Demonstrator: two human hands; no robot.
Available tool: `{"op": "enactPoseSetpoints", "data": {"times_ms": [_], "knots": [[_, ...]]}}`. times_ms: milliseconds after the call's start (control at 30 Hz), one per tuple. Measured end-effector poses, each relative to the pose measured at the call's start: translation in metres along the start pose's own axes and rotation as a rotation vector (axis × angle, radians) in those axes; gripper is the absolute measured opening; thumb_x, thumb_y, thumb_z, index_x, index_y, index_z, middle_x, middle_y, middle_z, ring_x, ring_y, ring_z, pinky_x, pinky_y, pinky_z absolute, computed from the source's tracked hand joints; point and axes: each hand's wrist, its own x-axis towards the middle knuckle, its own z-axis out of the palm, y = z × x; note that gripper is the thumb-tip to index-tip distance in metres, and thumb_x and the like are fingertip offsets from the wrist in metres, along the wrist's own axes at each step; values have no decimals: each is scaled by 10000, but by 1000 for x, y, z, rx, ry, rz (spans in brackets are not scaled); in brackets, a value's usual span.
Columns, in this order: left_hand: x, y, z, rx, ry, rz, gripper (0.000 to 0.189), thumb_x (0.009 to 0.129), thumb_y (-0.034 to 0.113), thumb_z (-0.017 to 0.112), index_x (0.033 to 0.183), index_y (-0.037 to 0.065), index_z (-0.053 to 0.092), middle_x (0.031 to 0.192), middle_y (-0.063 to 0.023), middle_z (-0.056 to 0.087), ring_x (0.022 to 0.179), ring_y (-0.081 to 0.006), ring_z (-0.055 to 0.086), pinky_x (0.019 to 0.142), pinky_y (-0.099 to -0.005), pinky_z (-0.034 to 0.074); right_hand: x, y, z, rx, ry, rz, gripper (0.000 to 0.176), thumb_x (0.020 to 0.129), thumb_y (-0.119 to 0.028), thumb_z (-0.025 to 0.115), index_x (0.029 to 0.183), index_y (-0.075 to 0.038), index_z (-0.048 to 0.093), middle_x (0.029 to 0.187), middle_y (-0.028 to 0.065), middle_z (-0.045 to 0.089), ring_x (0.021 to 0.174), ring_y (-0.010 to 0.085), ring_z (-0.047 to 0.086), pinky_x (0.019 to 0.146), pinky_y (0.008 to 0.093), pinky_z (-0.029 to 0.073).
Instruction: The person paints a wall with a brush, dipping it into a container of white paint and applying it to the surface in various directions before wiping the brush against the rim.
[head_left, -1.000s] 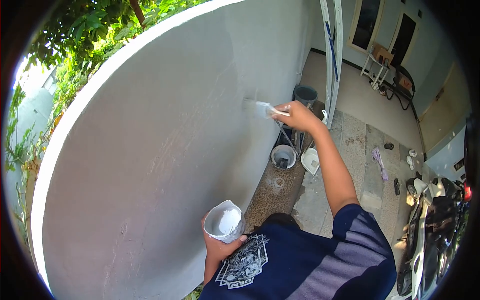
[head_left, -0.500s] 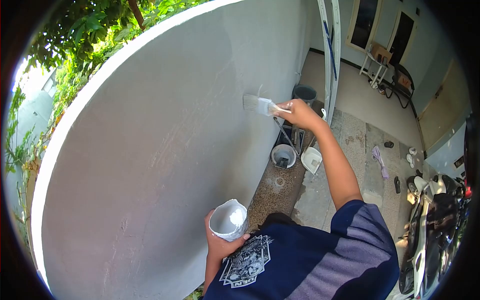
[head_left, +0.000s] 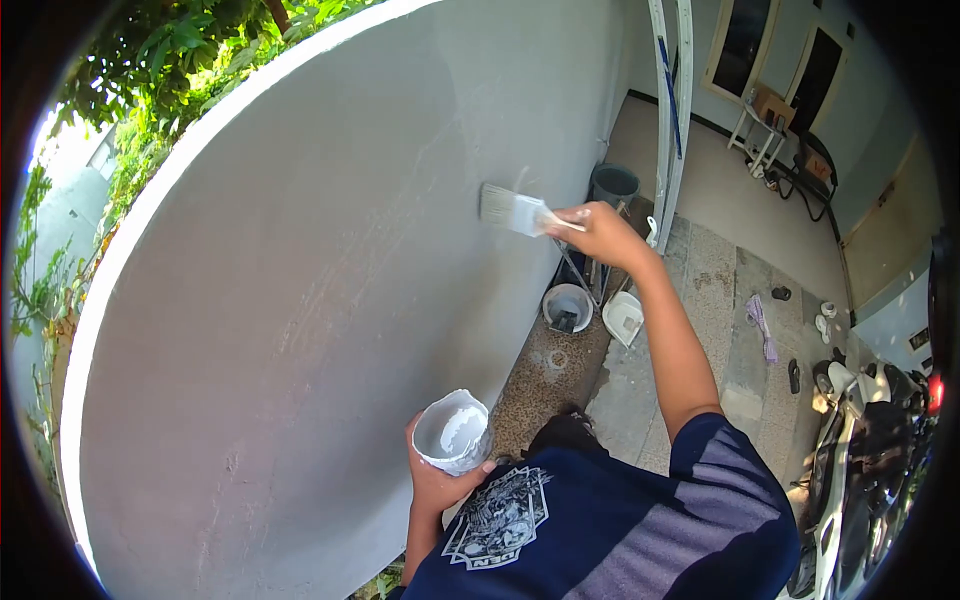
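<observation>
In my right hand (head_left: pixel 600 235) is a wide paintbrush (head_left: pixel 515 210), gripped by its handle with the bristles against or very near the grey wall (head_left: pixel 330 260); contact is hard to judge. Pale streaks and scratch-like marks run down the wall surface. My left hand (head_left: pixel 440 482) wraps round a paint-smeared cup (head_left: pixel 453 433) with a ragged rim, held low near my shirt. White paint shows inside the cup.
At the wall's foot stand a dark bucket (head_left: pixel 614 185) and a round basin (head_left: pixel 568 308), with a white dustpan (head_left: pixel 623 318) beside them. A metal post (head_left: pixel 672 120) rises behind. A motorcycle (head_left: pixel 860 430) is parked at right; sandals and a cloth (head_left: pixel 762 328) lie on the paving.
The paintbrush has shifted slightly left along the wall with my right hand. My view has moved a little, and the cup sits slightly higher and tilted differently, showing more white paint.
</observation>
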Motion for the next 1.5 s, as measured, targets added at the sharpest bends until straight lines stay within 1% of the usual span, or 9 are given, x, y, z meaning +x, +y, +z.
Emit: {"op": "enactPoseSetpoints", "data": {"times_ms": [133,367,800,933,967,1067,1167,1367,1500], "knots": [[16,-4,19,45,-1,18,1059,598,235,964,1390,-5,303,1312,-189,514,1221,-279,560,1040,-427,449,29,17,14,-192,0,-84,395,942,-357,664,1091,2,731,787,177,700,706,158,654,724,335,521],[57,10,76,-4,86,5,1030,610,236,959,1378,-18,320,1319,-202,532,1229,-284,562,1049,-425,440,-3,134,89,380,-279,491,462,1008,-385,550,830,27,657,653,61,614,524,157,534,538,332,443],[88,17,160,87,191,18,1063,621,252,955,1408,-7,288,1309,-185,533,1235,-275,549,1050,-417,424,62,-48,-43,716,-144,-149,361,1048,-308,507,853,-20,601,595,-31,491,538,31,398,497,232,345],[87,15,173,71,243,42,1062,618,256,956,1403,-12,292,1314,-188,533,1242,-278,543,1054,-421,419,25,106,91,351,-97,31,411,1019,-325,499,863,30,635,739,190,655,672,345,617,689,416,498],[86,15,176,57,259,18,1059,617,254,955,1400,-15,295,1317,-190,532,1245,-280,542,1056,-424,418,14,179,141,239,-159,102,408,1013,-345,530,827,8,618,629,101,561,590,194,552,591,365,460],[75,12,177,84,291,-3,1046,620,240,949,1398,-17,299,1320,-196,534,1240,-286,551,1060,-426,420,-12,222,162,-53,-390,357,397,1006,-342,546,858,13,645,632,75,581,583,160,554,551,333,444],[71,14,170,107,289,53,1043,620,243,945,1397,-22,301,1321,-203,535,1235,-289,558,1058,-425,423,29,99,80,616,-255,336,341,1032,-299,539,827,-46,639,611,-37,536,503,63,441,468,242,339],[64,13,163,57,286,-28,1046,615,267,948,1394,-26,314,1322,-208,536,1238,-291,556,1056,-426,424,42,-11,-34,940,-93,-78,387,1049,-381,521,844,-64,600,622,-63,475,523,13,378,476,194,310],[59,20,155,98,254,-20,1063,617,251,948,1409,-26,295,1321,-210,536,1242,-291,553,1056,-428,426,53,106,98,821,-270,123,415,1045,-441,496,830,-95,576,605,-64,452,501,31,394,459,211,317]]}}
